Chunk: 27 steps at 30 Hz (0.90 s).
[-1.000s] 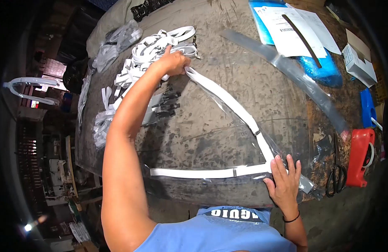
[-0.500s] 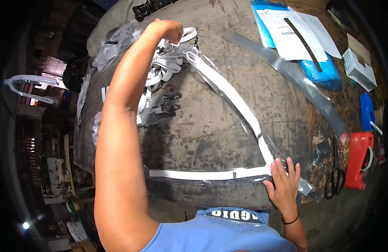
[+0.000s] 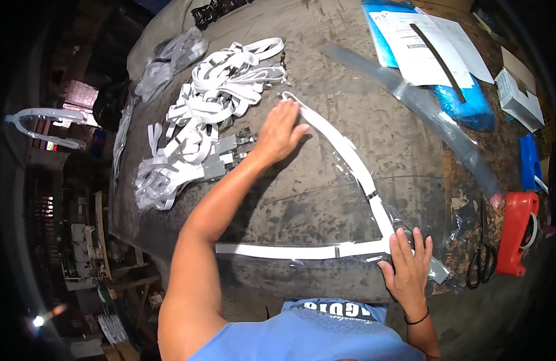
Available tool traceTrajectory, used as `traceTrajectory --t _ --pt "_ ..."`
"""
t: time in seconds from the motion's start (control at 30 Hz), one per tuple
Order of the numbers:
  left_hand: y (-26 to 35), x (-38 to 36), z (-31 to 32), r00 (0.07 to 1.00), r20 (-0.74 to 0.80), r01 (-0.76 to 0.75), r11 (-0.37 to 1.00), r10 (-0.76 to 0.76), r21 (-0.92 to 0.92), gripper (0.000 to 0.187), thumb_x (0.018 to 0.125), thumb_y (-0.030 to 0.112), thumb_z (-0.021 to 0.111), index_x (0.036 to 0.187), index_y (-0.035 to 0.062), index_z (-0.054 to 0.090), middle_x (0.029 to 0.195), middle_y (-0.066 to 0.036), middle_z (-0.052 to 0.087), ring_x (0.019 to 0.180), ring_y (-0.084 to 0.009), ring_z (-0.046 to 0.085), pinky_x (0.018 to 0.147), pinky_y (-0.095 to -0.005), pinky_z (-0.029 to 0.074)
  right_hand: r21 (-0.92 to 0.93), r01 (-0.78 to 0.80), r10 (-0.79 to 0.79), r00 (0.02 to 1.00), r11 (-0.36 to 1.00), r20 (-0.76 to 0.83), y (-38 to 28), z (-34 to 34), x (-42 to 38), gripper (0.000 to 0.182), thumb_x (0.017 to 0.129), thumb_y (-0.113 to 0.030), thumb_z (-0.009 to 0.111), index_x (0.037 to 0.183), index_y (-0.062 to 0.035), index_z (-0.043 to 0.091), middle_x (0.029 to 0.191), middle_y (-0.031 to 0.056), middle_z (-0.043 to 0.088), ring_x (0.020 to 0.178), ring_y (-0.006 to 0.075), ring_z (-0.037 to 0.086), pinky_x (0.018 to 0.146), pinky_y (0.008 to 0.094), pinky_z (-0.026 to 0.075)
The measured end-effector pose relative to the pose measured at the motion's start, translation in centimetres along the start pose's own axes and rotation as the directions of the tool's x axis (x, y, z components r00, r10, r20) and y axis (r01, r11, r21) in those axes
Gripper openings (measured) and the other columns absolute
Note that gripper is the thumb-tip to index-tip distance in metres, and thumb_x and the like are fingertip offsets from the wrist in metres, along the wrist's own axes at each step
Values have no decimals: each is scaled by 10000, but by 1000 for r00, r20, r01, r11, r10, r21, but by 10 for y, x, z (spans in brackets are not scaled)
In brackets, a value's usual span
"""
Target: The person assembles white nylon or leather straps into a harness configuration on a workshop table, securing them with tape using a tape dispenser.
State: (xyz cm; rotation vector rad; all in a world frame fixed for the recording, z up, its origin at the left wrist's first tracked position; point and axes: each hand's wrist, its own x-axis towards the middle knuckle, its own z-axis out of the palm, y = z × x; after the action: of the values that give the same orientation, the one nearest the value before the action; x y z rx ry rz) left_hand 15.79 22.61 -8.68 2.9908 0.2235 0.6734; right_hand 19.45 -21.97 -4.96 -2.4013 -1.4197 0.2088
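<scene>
A white strap in clear plastic (image 3: 344, 147) runs down the worktable and meets a second white strap length (image 3: 278, 251) at the lower right, making a V. My left hand (image 3: 278, 133) lies palm down at the upper end of the strap, its fingertips touching it and its thumb apart. Flat over the joined end rests my right hand (image 3: 407, 265), fingers spread, with a grey tab (image 3: 438, 269) sticking out beyond it. Each length carries a small dark buckle. Beside my left hand is a pile of white straps (image 3: 221, 90), some with grey tabs.
A clear plastic strip (image 3: 431, 117) lies diagonally on the worktable (image 3: 326, 210). Papers (image 3: 416, 54) rest on blue packets (image 3: 464, 108) at the upper right. A white box (image 3: 518, 99), red tape dispenser (image 3: 514, 234) and black scissors (image 3: 481, 265) are on the right.
My left hand has come down and back from over the strap pile to the strap's upper end, and its fingers have straightened. The strap's upper end has shifted slightly. My right hand stays put.
</scene>
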Motion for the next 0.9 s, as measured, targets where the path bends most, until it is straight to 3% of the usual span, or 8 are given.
traceTrajectory --t 0.03,0.13,0.3,0.43,0.53,0.6,0.73,0.9 --pt "9 1 2 981 160 122 991 -111 -61 647 949 441 551 1406 0 425 1490 -241 373 1407 -416 290 1151 -503 234 -9 -3 3 1000 1000 13 -1 -1 0 646 785 -280 733 1350 -42 528 1434 116 478 1362 431 343 1099 643 222" --pt "15 11 8 942 306 124 990 -138 66 658 977 461 465 1467 35 357 1546 -193 306 1450 -380 223 1178 -500 176 -5 -2 2 1000 1000 0 -1 1 -1 655 780 -271 738 1355 -42 524 1430 117 482 1358 438 345 1103 639 219" --pt "-3 15 26 959 270 114 991 -90 -75 733 928 560 513 1433 35 421 1518 -184 366 1455 -387 213 1173 -524 173 9 11 -10 998 1000 -64 1 4 1 603 776 -264 745 1306 -42 563 1409 119 502 1345 435 361 1092 627 251" --pt "27 14 15 994 105 -23 984 4 176 574 941 440 548 1330 19 510 1418 -226 461 1380 -412 333 1097 -606 253 33 2 1 996 999 -93 1 -1 -1 528 793 -276 738 1250 -50 599 1372 104 528 1314 404 398 1069 610 298" --pt "107 -3 -13 992 23 -112 939 126 -325 377 875 176 674 1216 33 604 1362 -217 511 1250 -415 488 1037 -501 408 0 5 -5 990 1000 -139 3 2 -7 523 800 -289 734 1250 -61 598 1357 98 535 1303 388 409 1068 598 304" --pt "167 -17 -38 936 97 -252 838 338 -484 373 824 97 720 1180 36 626 1331 -214 536 1220 -413 525 1010 -466 448 0 29 -28 984 1000 -176 -1 8 -5 522 802 -297 734 1251 -69 598 1350 96 537 1299 382 413 1070 593 304" --pt "243 -41 -57 934 99 -225 780 344 -584 426 816 42 714 1230 38 613 1372 -208 517 1319 -393 460 1053 -449 418 -28 44 -49 976 999 -211 4 13 -11 529 793 -327 740 1245 -90 601 1342 89 537 1303 375 409 1077 603 283" --pt "274 -89 -74 1000 10 18 792 -15 -610 210 850 20 681 1060 19 671 1024 -149 636 940 -282 624 781 -363 498 234 118 46 803 965 -594 24 -47 -50 227 813 -73 707 1037 -43 692 976 105 696 952 266 662 855 350 524"
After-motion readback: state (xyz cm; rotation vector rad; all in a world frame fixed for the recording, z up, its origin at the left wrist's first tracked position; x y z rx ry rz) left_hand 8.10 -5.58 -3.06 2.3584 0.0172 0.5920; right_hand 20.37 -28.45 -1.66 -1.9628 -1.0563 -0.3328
